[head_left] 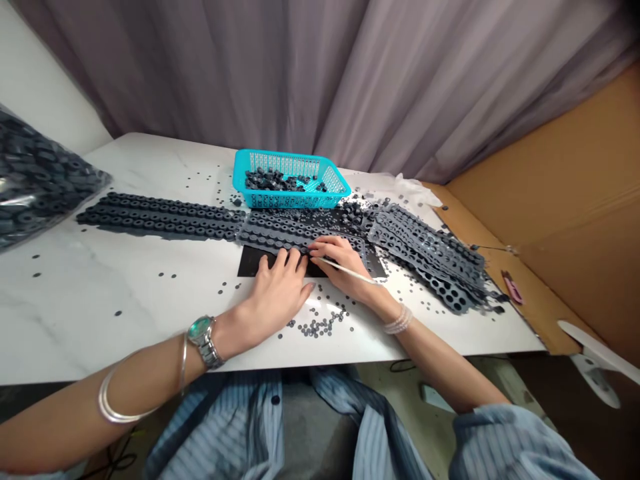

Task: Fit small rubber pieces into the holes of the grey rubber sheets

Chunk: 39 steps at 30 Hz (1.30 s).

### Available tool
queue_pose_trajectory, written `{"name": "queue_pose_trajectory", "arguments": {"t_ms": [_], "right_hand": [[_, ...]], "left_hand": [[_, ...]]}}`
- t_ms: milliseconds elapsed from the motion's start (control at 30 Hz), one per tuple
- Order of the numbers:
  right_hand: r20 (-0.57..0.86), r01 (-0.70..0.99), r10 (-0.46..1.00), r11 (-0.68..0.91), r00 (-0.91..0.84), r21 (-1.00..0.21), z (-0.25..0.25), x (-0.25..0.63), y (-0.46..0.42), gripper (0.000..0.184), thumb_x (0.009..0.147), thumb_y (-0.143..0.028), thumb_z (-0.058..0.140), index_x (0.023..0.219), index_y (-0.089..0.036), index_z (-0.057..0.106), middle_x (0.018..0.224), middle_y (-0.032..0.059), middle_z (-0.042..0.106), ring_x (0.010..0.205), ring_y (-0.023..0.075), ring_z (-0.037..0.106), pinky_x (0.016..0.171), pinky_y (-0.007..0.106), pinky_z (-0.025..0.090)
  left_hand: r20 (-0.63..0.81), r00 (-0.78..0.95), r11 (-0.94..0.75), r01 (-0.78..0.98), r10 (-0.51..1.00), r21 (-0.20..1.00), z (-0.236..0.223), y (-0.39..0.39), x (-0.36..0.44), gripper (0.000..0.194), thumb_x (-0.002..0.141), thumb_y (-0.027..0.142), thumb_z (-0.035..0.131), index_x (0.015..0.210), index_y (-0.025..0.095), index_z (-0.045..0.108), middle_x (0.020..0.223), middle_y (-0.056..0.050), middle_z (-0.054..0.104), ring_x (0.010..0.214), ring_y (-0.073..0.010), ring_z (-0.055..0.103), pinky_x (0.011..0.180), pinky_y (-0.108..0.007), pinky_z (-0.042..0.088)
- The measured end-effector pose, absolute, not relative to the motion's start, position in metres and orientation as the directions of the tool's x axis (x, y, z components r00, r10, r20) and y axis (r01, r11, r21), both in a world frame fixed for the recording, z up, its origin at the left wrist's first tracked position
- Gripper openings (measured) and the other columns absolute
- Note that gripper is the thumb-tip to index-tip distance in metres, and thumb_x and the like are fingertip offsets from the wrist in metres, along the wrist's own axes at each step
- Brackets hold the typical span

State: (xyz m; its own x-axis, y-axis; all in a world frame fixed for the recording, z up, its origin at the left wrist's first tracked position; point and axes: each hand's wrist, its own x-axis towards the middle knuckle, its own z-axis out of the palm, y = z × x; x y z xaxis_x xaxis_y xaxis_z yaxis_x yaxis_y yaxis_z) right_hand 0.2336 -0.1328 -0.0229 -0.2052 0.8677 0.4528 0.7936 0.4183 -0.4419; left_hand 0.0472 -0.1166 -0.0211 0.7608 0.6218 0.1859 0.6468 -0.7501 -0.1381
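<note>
In the head view a dark grey foam-like strip with rows of rings lies across a black mat. My left hand rests palm down, its fingers spread and their tips at the strip's near edge. Beside it, my right hand is closed round a thin white stick. The stick's working tip is hidden at the fingers, close to the strip. Another ringed strip continues to the left, meeting the middle one end to end. Small dark discs are scattered on the table near my wrists.
Behind the mat stands a turquoise basket holding dark pieces. Perforated sheets are piled to the right, near a pink cutter. A clear bag of dark rings is at the left. Cardboard borders the table's right side.
</note>
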Motion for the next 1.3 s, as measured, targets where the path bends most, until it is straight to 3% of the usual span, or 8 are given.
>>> {"name": "queue_pose_trajectory", "arguments": {"t_ms": [267,467,633,733,967,1033,1167,1300], "right_hand": [[0.476,0.812,0.82,0.495,-0.319,-0.308,-0.033,0.237,-0.125,0.02,0.098,-0.029,0.047,0.103,-0.023,0.066,0.118,0.0099,0.067,0.12,0.0233,0.056,0.1,0.044,0.044],[0.44,0.807,0.757,0.58,-0.484,-0.111,-0.039,0.241,-0.117,0.016,0.099,-0.025,0.045,0.101,-0.021,0.061,0.121,0.0098,0.067,0.129,0.026,0.049,0.095,0.045,0.045],[0.391,0.79,0.743,0.61,-0.544,-0.059,-0.031,0.236,-0.12,0.02,0.1,-0.024,0.039,0.099,-0.02,0.058,0.118,0.0129,0.066,0.133,0.0277,0.043,0.097,0.046,0.047],[0.428,0.811,0.761,0.576,-0.488,-0.098,-0.026,0.239,-0.116,0.024,0.101,-0.026,0.035,0.1,-0.02,0.058,0.119,0.0136,0.063,0.135,0.0275,0.042,0.101,0.047,0.047],[0.604,0.854,0.795,0.348,-0.052,-0.386,-0.023,0.266,-0.1,0.016,0.097,-0.028,0.045,0.101,-0.024,0.06,0.113,0.0094,0.065,0.133,0.0274,0.045,0.106,0.053,0.045],[0.562,0.831,0.825,0.359,-0.069,-0.426,-0.024,0.264,-0.106,0.013,0.095,-0.03,0.05,0.097,-0.024,0.062,0.114,0.0085,0.067,0.131,0.0272,0.048,0.103,0.051,0.048],[0.455,0.757,0.844,0.489,-0.285,-0.432,-0.027,0.252,-0.122,0.015,0.095,-0.027,0.051,0.1,-0.024,0.065,0.119,0.0073,0.067,0.13,0.0238,0.051,0.104,0.047,0.048],[0.45,0.746,0.824,0.531,-0.344,-0.402,-0.03,0.245,-0.124,0.016,0.096,-0.026,0.051,0.099,-0.023,0.066,0.119,0.008,0.068,0.129,0.0237,0.052,0.104,0.047,0.048]], "left_hand": [[0.184,0.746,-0.736,0.664,0.64,-0.132,-0.019,-0.117,0.047,0.044,0.098,0.039,0.035,0.128,0.012,0.053,0.126,-0.019,0.052,0.117,-0.0324,0.045,0.1,-0.051,0.038],[0.212,0.742,-0.733,0.666,0.635,-0.137,-0.021,-0.12,0.047,0.045,0.098,0.035,0.033,0.129,0.009,0.052,0.126,-0.022,0.05,0.117,-0.0344,0.045,0.1,-0.052,0.037],[0.167,0.763,-0.762,0.642,0.624,-0.088,-0.011,-0.117,0.049,0.04,0.097,0.033,0.038,0.118,0.008,0.059,0.109,-0.018,0.055,0.107,-0.0327,0.05,0.092,-0.047,0.042],[0.149,0.77,-0.768,0.635,0.62,-0.085,-0.006,-0.117,0.051,0.041,0.096,0.033,0.04,0.121,0.006,0.058,0.106,-0.018,0.055,0.104,-0.0328,0.051,0.087,-0.044,0.043],[0.138,0.762,-0.757,0.647,0.633,-0.095,-0.004,-0.119,0.052,0.048,0.097,0.036,0.04,0.134,0.006,0.051,0.11,-0.018,0.055,0.106,-0.0322,0.05,0.089,-0.043,0.042],[0.136,0.757,-0.753,0.651,0.639,-0.089,-0.004,-0.12,0.052,0.049,0.098,0.036,0.039,0.135,0.007,0.05,0.111,-0.018,0.055,0.107,-0.0321,0.049,0.09,-0.043,0.041],[0.124,0.749,-0.746,0.661,0.65,-0.08,-0.004,-0.12,0.053,0.048,0.098,0.036,0.039,0.132,0.007,0.052,0.112,-0.018,0.055,0.109,-0.0327,0.048,0.091,-0.044,0.041],[0.114,0.75,-0.747,0.661,0.652,-0.073,-0.004,-0.119,0.053,0.046,0.097,0.037,0.038,0.127,0.007,0.056,0.111,-0.017,0.055,0.108,-0.0329,0.048,0.09,-0.045,0.041]]}}
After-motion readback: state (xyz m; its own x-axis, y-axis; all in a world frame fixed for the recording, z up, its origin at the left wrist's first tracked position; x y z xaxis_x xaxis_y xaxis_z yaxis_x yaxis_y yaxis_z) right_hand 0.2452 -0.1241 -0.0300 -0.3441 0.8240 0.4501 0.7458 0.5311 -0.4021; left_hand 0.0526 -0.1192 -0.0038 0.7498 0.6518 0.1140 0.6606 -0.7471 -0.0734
